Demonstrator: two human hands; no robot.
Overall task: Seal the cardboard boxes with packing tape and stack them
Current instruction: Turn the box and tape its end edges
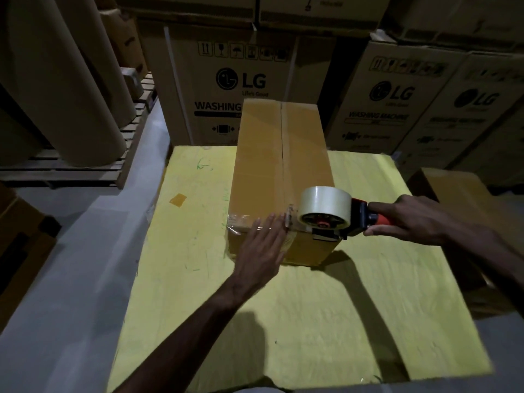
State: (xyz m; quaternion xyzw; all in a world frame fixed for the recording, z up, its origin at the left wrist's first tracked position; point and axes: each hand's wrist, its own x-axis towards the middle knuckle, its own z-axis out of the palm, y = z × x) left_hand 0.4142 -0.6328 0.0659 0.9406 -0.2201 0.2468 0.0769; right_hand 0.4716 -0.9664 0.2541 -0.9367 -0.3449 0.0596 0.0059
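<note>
We are counting one cardboard box [272, 154], one tape dispenser [357, 219] carrying one clear roll [323, 199], and three LG cartons [241, 80] standing behind. The box is sitting closed on the yellow bench [312, 321], its centre seam running away from us and clear tape [241, 222] wrapping its near top edge. Our left grip [261, 248] is pressing flat, fingers straight, on that edge; our right grip [411, 219] is curling round the dispenser's red handle, the dispenser seemingly touching the box's near right corner. The box's contents are staying hidden
</note>
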